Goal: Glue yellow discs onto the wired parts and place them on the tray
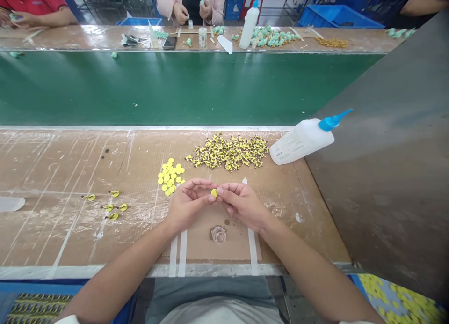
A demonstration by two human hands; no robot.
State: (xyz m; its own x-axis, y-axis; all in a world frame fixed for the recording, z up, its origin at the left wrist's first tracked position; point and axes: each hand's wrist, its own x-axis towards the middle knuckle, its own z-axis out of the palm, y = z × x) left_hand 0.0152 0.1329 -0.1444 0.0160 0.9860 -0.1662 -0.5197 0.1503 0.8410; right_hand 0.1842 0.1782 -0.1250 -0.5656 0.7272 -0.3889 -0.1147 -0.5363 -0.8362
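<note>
Our left hand (189,204) and right hand (243,206) met over the cardboard-covered worktop (52,230), fingers (224,190) clamped on a small yellow disc (213,192); it looked light, thin and fairly stiff, best held by its rim.

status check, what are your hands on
Left hand, right hand pinching small yellow disc. Loose discs just beyond. Blue-nozzled squeeze bottle off right, not blocking.

single head-worn camera, looking forward and down from the person's head; close on left hand (189,204) and right hand (243,207) above near bench (87,239), far bench (105,38) well beyond.
</note>
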